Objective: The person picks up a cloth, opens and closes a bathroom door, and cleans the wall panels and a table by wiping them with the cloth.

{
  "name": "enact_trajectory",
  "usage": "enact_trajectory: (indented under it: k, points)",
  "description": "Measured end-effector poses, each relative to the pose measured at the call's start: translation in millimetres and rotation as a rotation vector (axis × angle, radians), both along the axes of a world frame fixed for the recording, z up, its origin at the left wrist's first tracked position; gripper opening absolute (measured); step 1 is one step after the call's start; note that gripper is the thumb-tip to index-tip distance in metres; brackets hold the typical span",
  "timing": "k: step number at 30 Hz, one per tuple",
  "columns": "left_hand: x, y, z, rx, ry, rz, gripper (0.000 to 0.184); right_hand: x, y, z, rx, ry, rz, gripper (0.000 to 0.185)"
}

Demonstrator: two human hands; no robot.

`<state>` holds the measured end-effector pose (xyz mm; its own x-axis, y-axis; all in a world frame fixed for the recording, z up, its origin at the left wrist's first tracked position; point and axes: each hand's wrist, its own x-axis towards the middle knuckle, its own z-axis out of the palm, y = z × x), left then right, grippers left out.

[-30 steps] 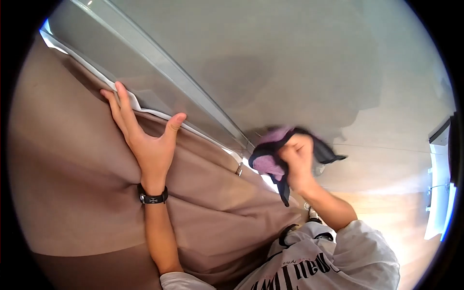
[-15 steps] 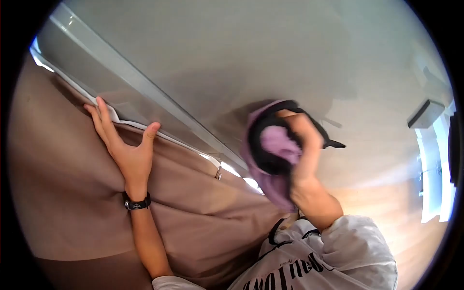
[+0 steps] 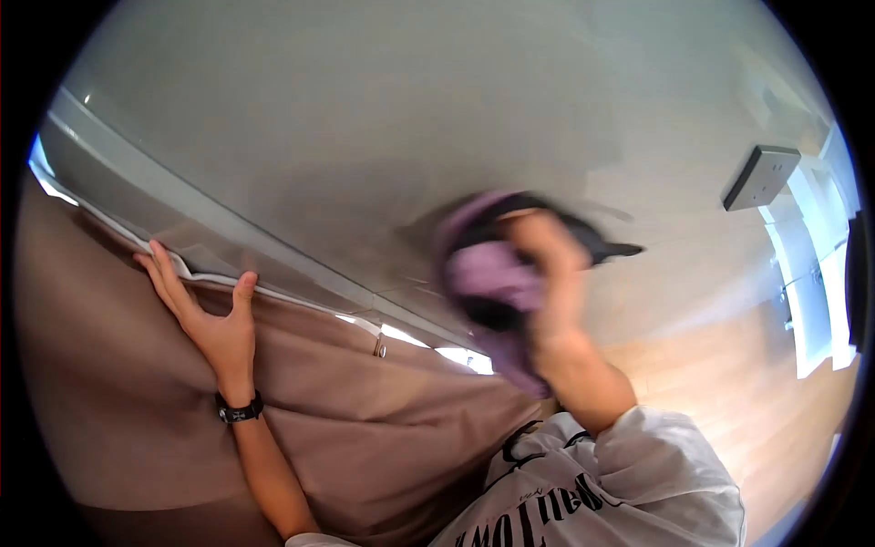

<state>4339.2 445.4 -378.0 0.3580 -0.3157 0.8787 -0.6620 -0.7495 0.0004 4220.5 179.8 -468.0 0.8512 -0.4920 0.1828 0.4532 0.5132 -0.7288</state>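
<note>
My left hand [image 3: 219,337] lies flat on the brown curtain [image 3: 365,456], fingers and thumb spread, close to the curtain's white top edging. A dark band with a small pale emblem is on that wrist. In my right hand [image 3: 551,260] is a bunched purple and black cloth [image 3: 497,273], pressed to or just off the grey wall [image 3: 365,109]. Motion blurs both cloth and hand, and some fingers are hidden in the folds. A pointed black end of the cloth sticks out to the right.
A pale ledge-like strip [image 3: 228,219] runs diagonally between wall and curtain, with bright gaps below it. At the right, a grey socket plate [image 3: 762,178] is on the wall near white lit panels [image 3: 811,283]. Wood-toned flooring [image 3: 702,383] shows at lower right.
The view has shifted, so the curtain and left hand sit lower and further left, and the socket plate higher. The cloth and right hand have moved slightly left; both hands keep their hold.
</note>
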Motion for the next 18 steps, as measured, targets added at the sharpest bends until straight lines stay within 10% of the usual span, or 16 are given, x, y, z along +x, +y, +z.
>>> enact_trajectory:
  k: [3, 9, 18]
  points:
    - [2.4, 3.1, -3.1, -0.032, 0.042, -0.038, 0.099, 23.7, 20.8, 7.3, -0.245, -0.034, 0.194, 0.018]
    - [1.3, 0.4, -1.3, -0.037, 0.032, -0.038, 0.099, -10.9, -29.9, 1.4, -0.241, -0.220, -0.368, 0.024]
    - [2.1, 2.3, -2.3, -0.020, 0.023, -0.019, 0.094, 18.7, 10.2, 39.7, -0.324, -0.293, -0.136, 0.014]
